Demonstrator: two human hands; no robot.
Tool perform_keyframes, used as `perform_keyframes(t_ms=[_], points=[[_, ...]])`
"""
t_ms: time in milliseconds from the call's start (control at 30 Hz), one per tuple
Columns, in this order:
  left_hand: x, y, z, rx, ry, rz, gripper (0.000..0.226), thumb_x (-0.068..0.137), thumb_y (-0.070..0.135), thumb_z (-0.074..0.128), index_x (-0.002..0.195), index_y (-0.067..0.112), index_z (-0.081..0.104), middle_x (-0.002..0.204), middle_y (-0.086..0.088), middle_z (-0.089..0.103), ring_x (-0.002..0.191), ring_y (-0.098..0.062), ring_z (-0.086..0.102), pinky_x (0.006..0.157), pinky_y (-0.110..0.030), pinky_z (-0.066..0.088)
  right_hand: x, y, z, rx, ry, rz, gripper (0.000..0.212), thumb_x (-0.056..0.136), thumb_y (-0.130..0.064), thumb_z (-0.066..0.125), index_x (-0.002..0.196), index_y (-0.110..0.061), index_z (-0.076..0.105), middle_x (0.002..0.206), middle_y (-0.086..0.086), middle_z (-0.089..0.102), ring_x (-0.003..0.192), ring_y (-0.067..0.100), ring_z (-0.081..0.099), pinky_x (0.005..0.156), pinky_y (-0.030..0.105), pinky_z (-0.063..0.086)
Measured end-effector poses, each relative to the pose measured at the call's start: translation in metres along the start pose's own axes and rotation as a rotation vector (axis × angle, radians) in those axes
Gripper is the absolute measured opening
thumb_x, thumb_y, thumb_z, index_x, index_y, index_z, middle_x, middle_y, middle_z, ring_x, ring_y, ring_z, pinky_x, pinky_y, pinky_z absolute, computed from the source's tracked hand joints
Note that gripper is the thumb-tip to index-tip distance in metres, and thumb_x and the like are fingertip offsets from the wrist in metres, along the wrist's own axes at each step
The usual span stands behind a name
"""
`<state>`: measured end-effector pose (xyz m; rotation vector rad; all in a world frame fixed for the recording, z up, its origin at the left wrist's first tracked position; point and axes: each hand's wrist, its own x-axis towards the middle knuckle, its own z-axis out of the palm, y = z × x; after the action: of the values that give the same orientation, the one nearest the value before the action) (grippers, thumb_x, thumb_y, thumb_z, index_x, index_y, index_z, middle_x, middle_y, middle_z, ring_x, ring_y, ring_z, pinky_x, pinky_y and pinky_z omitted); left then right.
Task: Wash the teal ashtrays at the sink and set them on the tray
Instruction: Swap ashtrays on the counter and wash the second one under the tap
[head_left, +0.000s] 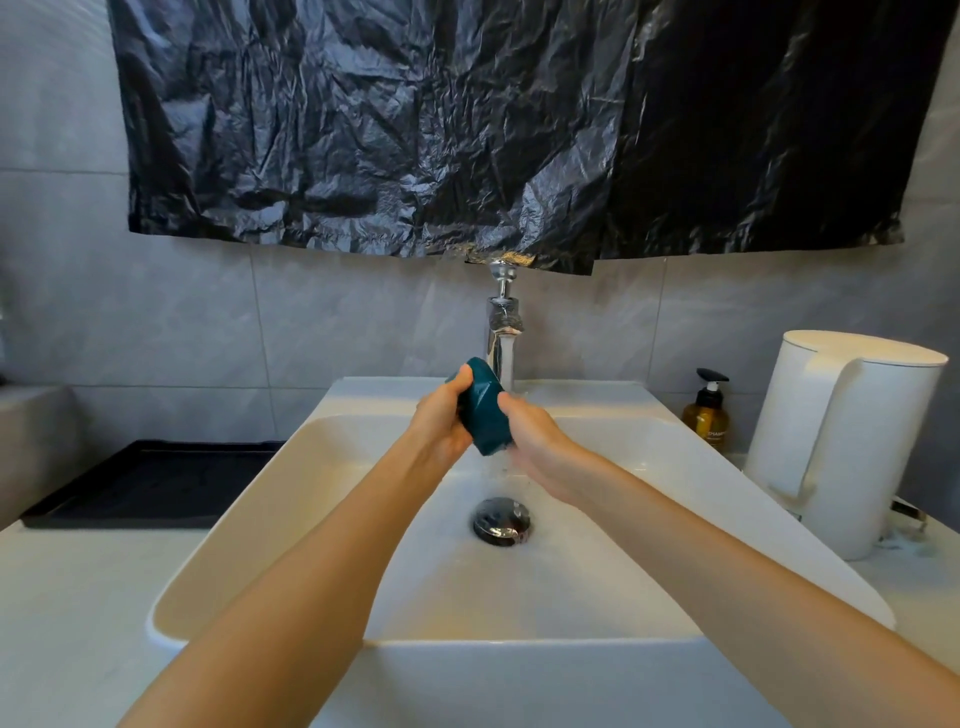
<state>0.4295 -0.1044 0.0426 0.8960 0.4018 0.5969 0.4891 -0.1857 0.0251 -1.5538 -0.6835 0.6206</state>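
Faceted teal ashtray (485, 410) on edge under chrome tap (501, 332), 12 o'clock over glossy white sink (249, 519). Left hand (441, 423) and right hand (537, 447) both grip it. Flat black tray (150, 483) at 9 o'clock on bench (67, 597).

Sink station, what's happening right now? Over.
Left hand and right hand both grip teal ashtray at running tap, over sink. Tray sits left of sink. Path to it looks open.

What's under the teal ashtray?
Water runs off the teal ashtray down into the white sink, toward the dark drain. The right hand covers part of the sink beneath it.
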Motion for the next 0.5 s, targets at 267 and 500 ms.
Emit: perform_keyframes(t_ms=[267,500], points=[[-0.008,-0.016,0.010,-0.025,-0.034,-0.043,0.031,0.095,0.016,0.054,0.122,0.001,0.056,0.113,-0.016,0.062,0.097,-0.028,0.062,0.075,-0.036,0.052,0.005,-0.003,-0.005,-0.035,0.077,-0.217,0.039,0.101,-0.048,0.028,0.130,-0.036,0.050,0.132,0.001,0.054,0.113,0.018,0.054,0.097,0.034,0.044],[-0.006,-0.009,0.009,0.114,-0.033,-0.038,0.021,0.097,0.019,0.052,0.110,0.003,0.056,0.108,-0.015,0.061,0.102,-0.029,0.058,0.089,-0.040,0.047,0.003,-0.020,-0.036,-0.197,0.220,-0.170,0.026,0.095,-0.013,0.047,0.104,0.001,0.066,0.105,0.023,0.067,0.096,0.039,0.064,0.081,0.043,0.054]])
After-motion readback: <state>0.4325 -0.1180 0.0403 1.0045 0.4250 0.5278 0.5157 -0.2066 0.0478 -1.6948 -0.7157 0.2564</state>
